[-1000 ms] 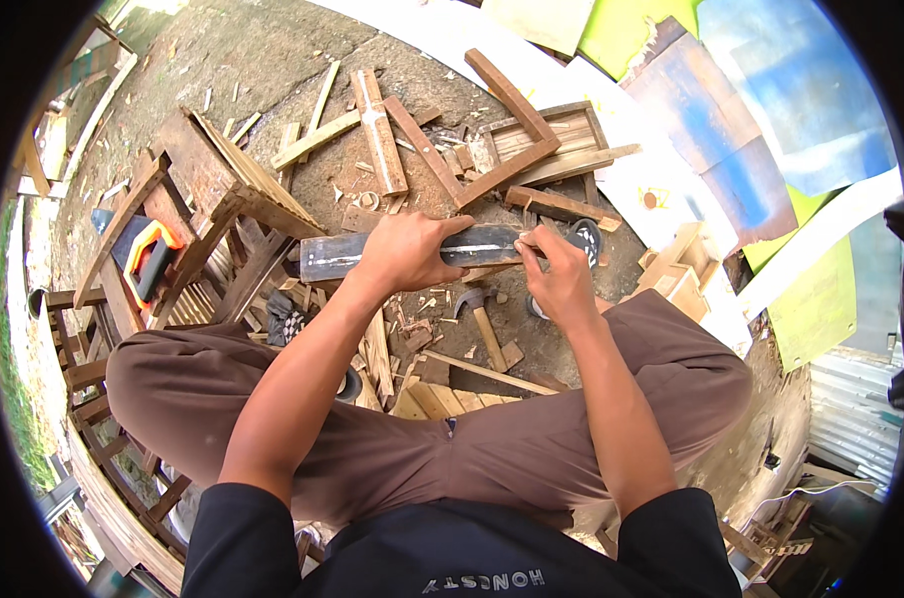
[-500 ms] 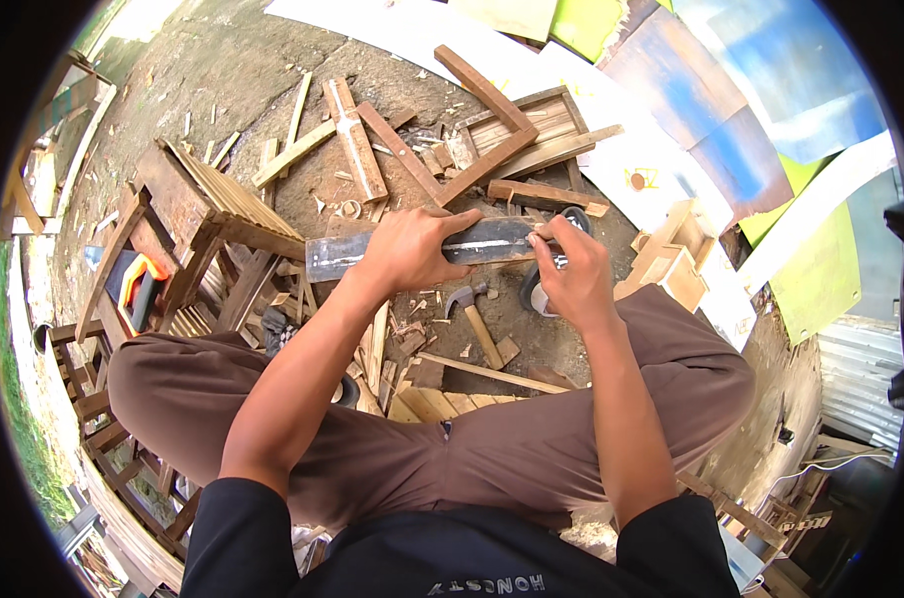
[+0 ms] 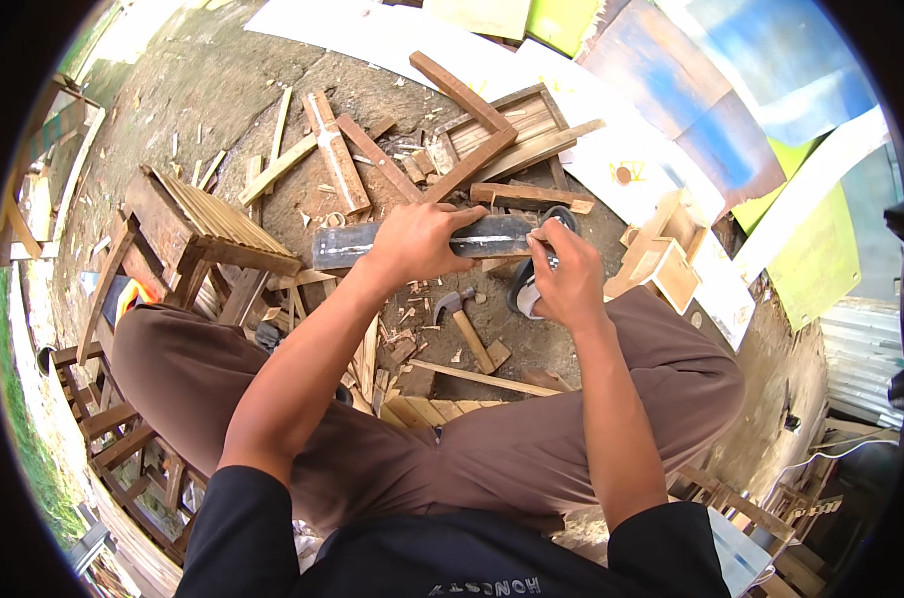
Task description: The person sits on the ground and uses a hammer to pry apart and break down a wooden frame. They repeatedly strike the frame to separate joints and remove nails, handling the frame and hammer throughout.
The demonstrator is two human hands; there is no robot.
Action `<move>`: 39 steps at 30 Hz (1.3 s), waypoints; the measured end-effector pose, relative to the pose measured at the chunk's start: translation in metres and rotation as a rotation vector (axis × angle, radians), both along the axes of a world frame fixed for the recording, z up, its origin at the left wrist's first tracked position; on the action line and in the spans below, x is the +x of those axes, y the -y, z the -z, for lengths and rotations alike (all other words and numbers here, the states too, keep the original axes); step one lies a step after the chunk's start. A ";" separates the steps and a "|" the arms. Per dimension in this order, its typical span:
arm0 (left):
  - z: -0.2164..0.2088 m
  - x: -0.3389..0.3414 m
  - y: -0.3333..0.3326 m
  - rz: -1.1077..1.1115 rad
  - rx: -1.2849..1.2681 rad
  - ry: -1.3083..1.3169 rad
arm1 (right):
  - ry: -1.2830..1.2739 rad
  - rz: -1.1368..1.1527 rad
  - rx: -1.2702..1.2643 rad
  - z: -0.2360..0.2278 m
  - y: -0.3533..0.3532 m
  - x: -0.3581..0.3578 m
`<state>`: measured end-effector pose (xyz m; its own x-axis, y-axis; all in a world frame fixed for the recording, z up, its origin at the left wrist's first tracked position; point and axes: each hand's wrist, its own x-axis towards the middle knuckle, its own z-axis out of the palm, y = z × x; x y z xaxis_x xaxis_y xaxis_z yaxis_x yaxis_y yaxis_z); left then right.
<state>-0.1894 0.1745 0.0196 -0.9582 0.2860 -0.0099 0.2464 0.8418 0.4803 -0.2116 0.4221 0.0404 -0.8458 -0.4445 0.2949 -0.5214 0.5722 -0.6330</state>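
A dark grey, board-like piece (image 3: 340, 246) with a white streak along it lies crosswise in front of me, above the ground. My left hand (image 3: 410, 242) wraps over its middle, thumb and fingers spread across it. At the right end, my right hand (image 3: 569, 274) is pinched close to the streak; whatever sits between its fingertips is too small to make out. Below the board a claw hammer (image 3: 469, 329) with a wooden handle rests on the ground. Partly behind my right hand is a dark sandal (image 3: 522, 291).
A wooden plank (image 3: 334, 149) with a white streak and an angled brown frame (image 3: 484, 112) lie beyond the board. On the left stands a slatted wooden piece (image 3: 218, 221); at right, a small light-wood box (image 3: 668, 264). Shavings and offcuts litter the ground.
The board has tipped slightly, showing more of its long side, and its left end sits a little further right. Both hands keep nearly the same hold. The whole view has shifted slightly.
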 end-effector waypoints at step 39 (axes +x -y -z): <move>0.016 0.012 -0.012 0.000 0.001 -0.070 | -0.039 -0.071 0.026 -0.005 -0.020 -0.003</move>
